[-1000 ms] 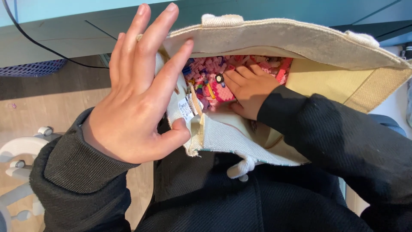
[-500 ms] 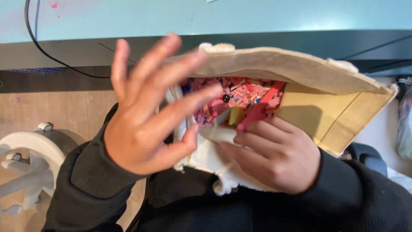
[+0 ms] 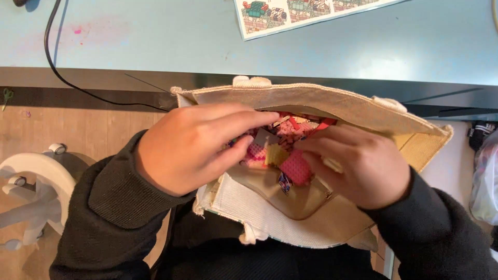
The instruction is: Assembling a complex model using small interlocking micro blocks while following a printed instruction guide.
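Both hands in the canvas bag on my lap; L hand grip pinches a grey piece, R hand curled over pink bricks, grip can't tell; most pcs still inside, none on the surface.

1. A cloth bag rests on the person's lap, just before the table.
2. Small bricks lie inside the bag.
3. The left hand and right hand reach in side by side.
4. A printed sheet lies on the table behind.
5. A chair base stands on the floor at left.
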